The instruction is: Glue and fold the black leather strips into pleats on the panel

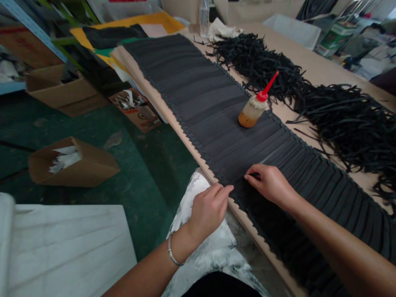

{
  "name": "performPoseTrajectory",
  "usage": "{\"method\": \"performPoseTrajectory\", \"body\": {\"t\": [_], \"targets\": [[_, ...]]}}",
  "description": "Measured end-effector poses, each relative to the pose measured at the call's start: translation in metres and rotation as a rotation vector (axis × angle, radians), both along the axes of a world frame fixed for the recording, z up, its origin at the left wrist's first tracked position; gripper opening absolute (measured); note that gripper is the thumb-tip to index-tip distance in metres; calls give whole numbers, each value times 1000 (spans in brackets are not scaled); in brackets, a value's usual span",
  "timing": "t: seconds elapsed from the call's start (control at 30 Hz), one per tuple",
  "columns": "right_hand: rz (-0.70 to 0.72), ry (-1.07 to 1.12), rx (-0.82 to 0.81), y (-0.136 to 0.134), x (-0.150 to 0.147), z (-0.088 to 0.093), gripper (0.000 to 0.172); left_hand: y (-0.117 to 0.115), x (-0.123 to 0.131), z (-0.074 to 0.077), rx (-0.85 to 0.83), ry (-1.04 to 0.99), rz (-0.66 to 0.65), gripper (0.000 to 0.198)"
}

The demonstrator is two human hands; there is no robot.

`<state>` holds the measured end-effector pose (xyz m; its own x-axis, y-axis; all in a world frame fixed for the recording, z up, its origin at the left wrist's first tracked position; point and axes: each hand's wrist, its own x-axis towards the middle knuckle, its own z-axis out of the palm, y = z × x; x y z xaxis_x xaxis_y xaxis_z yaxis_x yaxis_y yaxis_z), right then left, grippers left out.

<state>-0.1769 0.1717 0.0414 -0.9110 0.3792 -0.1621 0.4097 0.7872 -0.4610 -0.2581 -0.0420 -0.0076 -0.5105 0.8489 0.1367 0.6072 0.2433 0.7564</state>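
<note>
A long row of thin black strips point(213, 103), laid side by side, runs along the brown table. At its near edge, my left hand point(210, 206) is closed, thumb and index finger together; what they pinch is hidden. My right hand point(272, 181) lies over the strips, just right of the left one, with fingertips pinched on a dark strip against the row. Beyond it, a glue bottle point(252, 111) with a red nozzle and amber liquid stands tilted on the strips.
Piles of loose black strips point(355, 115) lie along the table's far side. A clear bottle point(204, 18) and crumpled white cloth point(221, 29) are at the back. Left on the green floor are cardboard boxes point(89, 173); a white surface point(68, 247) is at lower left.
</note>
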Motion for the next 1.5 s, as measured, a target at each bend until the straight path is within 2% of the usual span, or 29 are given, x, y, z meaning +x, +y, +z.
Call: {"method": "performPoseTrajectory", "body": {"t": [0.1,0.23,0.33,0.43,0.57,0.67,0.97,1.27,1.5], "targets": [[-7,-6,30,-4,-1,0,17,6,-1,5,-176,331,-78,44],[2,-41,90,5,-1,9,19,13,-1,11,-302,500,-92,48],[1,-39,44,40,1,21,25,14,-2,11,-310,551,-97,47],[-33,-26,5,91,6,28,27,12,-3,7,-277,574,-104,49],[-110,-5,-2,149,11,21,29,11,-4,0,-252,578,-89,53],[-200,-6,17,172,12,10,32,11,-5,-2,-217,572,-81,53],[-244,55,138,178,9,-4,28,11,-6,-7,-126,562,-69,48],[-323,121,148,222,13,-11,28,10,-10,-10,-63,589,-49,48],[-385,71,141,218,7,-14,20,9,-10,-10,-43,579,-60,47]]}}
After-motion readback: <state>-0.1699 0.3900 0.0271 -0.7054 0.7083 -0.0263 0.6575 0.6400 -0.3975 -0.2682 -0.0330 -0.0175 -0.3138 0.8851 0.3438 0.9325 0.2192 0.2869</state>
